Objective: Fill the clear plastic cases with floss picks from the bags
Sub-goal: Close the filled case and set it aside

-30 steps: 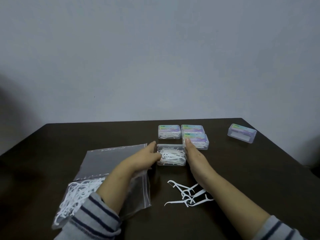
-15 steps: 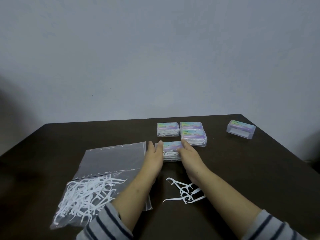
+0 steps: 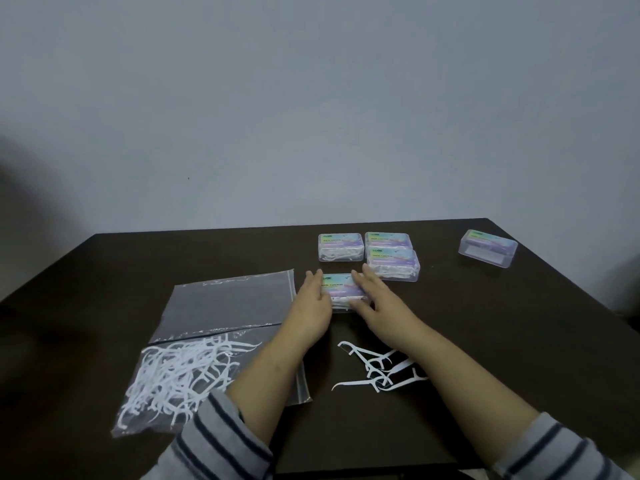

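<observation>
A: What's hard to see right now?

B: The closed floss pick case (image 3: 343, 292) between the two hands. The left hand (image 3: 313, 308) covers its left end, the right hand (image 3: 377, 308) lies over its right end, so only the label strip and a bit of the front wall show. The label print is too blurred to read.

A: And the grip?

B: Fingers on both hands are straight and close together, pressing flat against the case from either side. No pinching that I can make out.

A: Where does that case sit?

B: Mid-table, toward the far edge, just in front of three filled cases (image 3: 369, 252), lids shut, white picks inside.

A: Other containers?

B: An empty case (image 3: 487, 248) near the far right corner of the dark table (image 3: 519, 341), well apart from the rest. A zip bag of floss picks (image 3: 173, 382) toward the near left, its right side hidden under the left forearm. A flat clear bag (image 3: 225, 299) lies just behind it; I can't see any contents.

A: Anything loose?

B: A few loose floss picks (image 3: 377, 370) near the front, partly tucked under the right forearm. Striped sleeves (image 3: 221, 441) are cut off at the bottom edge.
</observation>
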